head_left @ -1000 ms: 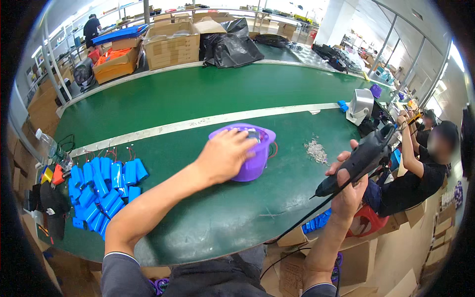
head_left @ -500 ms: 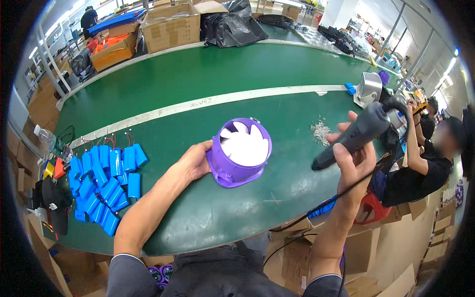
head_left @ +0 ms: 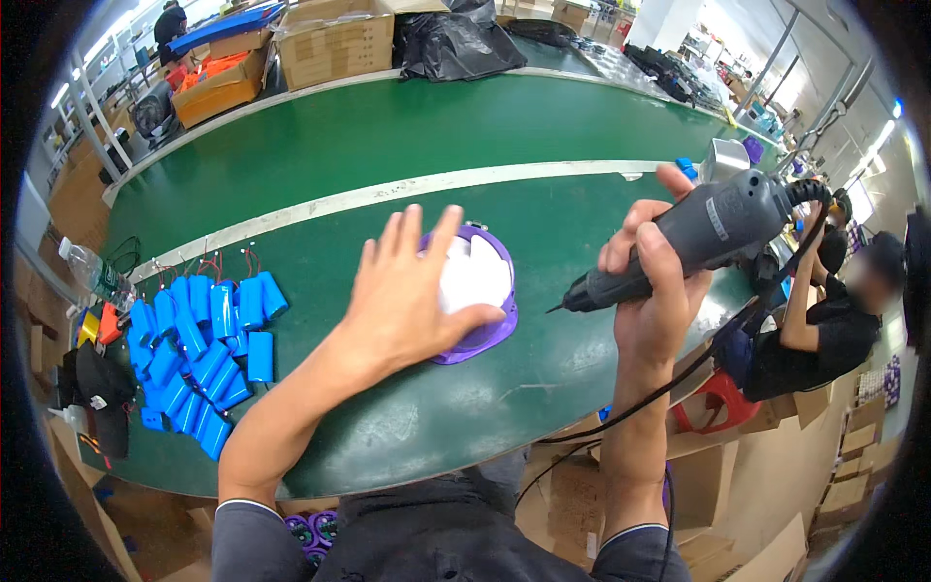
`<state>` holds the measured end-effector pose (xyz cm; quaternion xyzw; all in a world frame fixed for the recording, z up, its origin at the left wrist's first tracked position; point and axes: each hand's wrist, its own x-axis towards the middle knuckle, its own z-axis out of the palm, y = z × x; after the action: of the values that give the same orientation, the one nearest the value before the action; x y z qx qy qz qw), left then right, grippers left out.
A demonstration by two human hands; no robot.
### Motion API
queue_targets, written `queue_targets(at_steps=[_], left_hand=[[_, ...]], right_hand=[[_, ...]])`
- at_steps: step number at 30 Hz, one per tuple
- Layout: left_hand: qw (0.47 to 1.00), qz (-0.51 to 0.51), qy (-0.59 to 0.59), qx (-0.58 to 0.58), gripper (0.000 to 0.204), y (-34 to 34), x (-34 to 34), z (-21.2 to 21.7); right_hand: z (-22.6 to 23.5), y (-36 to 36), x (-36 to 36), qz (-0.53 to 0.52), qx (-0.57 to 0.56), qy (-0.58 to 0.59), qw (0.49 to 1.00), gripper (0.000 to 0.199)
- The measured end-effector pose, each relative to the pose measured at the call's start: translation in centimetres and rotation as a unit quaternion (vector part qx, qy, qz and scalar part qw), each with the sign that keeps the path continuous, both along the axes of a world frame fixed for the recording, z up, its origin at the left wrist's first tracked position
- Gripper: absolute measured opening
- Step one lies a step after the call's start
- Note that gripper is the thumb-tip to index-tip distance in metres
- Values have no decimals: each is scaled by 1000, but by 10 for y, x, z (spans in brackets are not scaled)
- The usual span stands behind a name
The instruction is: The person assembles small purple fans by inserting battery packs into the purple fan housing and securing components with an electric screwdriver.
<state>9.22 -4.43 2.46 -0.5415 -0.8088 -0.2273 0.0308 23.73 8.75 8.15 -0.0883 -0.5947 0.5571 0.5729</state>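
Note:
A purple round fan housing with white blades inside stands on the green table in front of me. Over its left side is my left hand, fingers spread and thumb across the near rim; whether it touches the housing is hard to tell. My right hand grips a black corded electric screwdriver, held in the air to the right of the housing. Its thin bit points left and slightly down, apart from the housing. The pile of small screws is mostly hidden behind this hand.
Several blue battery packs with wires lie piled at left, beside a plastic bottle and a black cap. A white strip crosses the green table. The screwdriver's cable hangs at right, near a seated co-worker.
My left hand has let go of the housing's side and risen over it with fingers spread. The screwdriver has swung so its bit shows, moving left toward the housing.

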Motion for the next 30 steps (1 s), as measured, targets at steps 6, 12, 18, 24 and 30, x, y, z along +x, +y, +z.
queue_targets(at_steps=[6,12,18,24,30], left_hand=[[991,-78,-23,-105,108,19,-3,0],[992,-113,-11,-61,87,23,-3,-11],[993,-106,-1,-46,83,22,0,-12],[994,-104,2,-40,82,23,1,-13],[994,-106,2,-37,82,23,1,-14]], right_hand=[[-10,-4,-7,90,-47,-14,995,32],[-25,8,-23,106,-32,-21,994,27],[-31,8,-26,111,-66,-7,992,26],[-35,12,-25,104,-58,-16,993,27],[-36,12,-25,106,-56,-11,993,27]])
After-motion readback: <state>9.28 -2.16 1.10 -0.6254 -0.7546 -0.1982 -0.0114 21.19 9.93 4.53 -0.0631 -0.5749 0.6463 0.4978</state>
